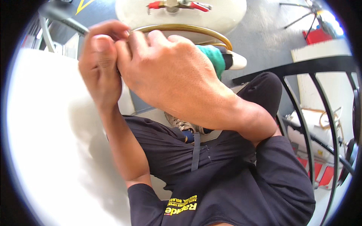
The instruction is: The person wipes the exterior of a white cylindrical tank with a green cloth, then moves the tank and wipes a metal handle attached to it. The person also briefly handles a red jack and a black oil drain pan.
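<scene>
Both hands are raised together in front of me, above my lap. My left hand [101,64] is upright with its fingers curled in and meeting the fingers of the other hand. My right hand [169,69] reaches across from the right, back of the hand up, with its fingers bent down against the left hand. Whatever the fingers grip, if anything, is hidden behind the right hand. Just beyond the knuckles curves a yellowish-brown hose [184,28]. A green cloth-like item [212,58] shows partly behind the right hand.
A rounded white tank-like body [132,13] with red-handled fittings [196,5] stands ahead. A bright white surface [41,113] fills the left side. Black curved railings [301,109] run along the right. A black-legged stand [307,13] and a red object [316,36] lie at far right.
</scene>
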`<state>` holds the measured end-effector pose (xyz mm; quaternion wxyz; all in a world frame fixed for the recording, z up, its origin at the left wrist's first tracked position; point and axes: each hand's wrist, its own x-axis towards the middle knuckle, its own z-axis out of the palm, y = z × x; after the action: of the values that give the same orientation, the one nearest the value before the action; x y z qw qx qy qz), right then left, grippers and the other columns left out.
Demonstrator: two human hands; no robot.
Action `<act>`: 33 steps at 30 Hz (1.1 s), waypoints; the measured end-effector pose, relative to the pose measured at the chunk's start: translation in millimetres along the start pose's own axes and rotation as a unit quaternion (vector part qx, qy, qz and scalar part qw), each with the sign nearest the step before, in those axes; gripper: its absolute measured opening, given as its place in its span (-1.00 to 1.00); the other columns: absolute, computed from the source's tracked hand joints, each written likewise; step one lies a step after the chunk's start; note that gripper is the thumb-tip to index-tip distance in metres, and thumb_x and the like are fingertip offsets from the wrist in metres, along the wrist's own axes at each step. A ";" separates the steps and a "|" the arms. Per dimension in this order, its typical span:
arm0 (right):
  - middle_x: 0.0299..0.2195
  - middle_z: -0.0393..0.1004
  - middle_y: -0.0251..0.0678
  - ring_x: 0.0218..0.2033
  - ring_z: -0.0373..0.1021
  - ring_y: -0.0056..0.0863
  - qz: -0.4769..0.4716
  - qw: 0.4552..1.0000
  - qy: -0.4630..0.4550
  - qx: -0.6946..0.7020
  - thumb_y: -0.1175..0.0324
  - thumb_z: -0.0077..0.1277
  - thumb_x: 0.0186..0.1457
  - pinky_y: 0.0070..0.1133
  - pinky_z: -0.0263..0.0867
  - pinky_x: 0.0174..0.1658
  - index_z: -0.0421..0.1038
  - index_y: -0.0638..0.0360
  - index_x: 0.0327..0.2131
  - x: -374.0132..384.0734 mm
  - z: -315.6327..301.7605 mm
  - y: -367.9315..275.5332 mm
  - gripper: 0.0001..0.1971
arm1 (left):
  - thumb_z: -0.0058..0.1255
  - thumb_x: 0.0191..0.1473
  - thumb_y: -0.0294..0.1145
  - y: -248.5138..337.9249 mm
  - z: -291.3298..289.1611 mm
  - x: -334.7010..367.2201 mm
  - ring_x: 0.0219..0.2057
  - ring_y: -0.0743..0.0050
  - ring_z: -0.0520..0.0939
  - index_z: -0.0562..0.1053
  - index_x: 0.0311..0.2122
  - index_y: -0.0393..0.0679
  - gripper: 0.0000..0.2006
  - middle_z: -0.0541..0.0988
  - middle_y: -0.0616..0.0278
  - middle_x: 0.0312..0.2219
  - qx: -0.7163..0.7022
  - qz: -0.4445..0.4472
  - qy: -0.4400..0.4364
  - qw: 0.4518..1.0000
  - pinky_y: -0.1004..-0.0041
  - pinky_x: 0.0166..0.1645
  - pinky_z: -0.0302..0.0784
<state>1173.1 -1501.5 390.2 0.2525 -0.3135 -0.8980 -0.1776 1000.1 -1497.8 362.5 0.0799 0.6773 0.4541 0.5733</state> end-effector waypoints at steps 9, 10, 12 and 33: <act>-0.39 0.52 -0.33 -0.40 0.53 -0.43 0.083 0.975 0.151 0.139 -0.06 -0.04 0.44 -0.51 0.42 -0.34 0.47 0.22 -0.26 -87.4 -9.8 71.8 -0.54 | -0.14 0.51 0.00 6.7 6.8 -3.7 -0.58 0.69 0.26 0.39 -0.59 -0.27 -0.36 0.34 0.38 -0.67 -0.038 -0.080 -0.089 0.992 0.48 -0.49 0.07; -0.37 0.54 -0.28 -0.40 0.52 -0.45 0.174 0.923 0.159 0.304 -0.07 -0.08 0.46 -0.52 0.41 -0.34 0.48 0.26 -0.23 -106.4 -6.7 79.3 -0.51 | -0.02 0.48 -0.14 2.2 10.6 -4.5 -0.61 0.71 0.22 0.39 -0.60 -0.27 -0.43 0.29 0.42 -0.70 -0.078 -0.078 -0.067 0.992 0.48 -0.51 0.05; -0.35 0.58 -0.20 -0.39 0.52 -0.49 0.228 0.804 0.188 0.516 -0.07 -0.18 0.50 -0.53 0.41 -0.33 0.49 0.32 -0.18 -146.0 20.5 102.6 -0.46 | -0.09 0.50 -0.19 6.0 12.5 -4.6 -0.57 0.67 0.21 0.29 -0.60 -0.22 -0.45 0.29 0.40 -0.65 -0.063 -0.096 -0.083 0.990 0.45 -0.46 0.03; -0.47 0.60 -0.19 -0.45 0.59 -0.19 0.105 0.968 -0.120 0.196 -0.16 0.07 0.33 -0.33 0.45 -0.35 0.41 0.14 -0.16 -36.7 -39.0 48.0 -0.52 | -0.30 0.55 -0.11 -0.9 6.4 -9.3 -0.64 0.62 0.21 0.29 -0.62 -0.29 -0.36 0.29 0.34 -0.72 -0.061 -0.058 -0.035 0.996 0.41 -0.52 0.08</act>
<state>1242.6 -1501.9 408.7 0.2166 -0.3698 -0.9009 0.0681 1005.7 -1501.2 353.3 0.1696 0.6634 0.4534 0.5706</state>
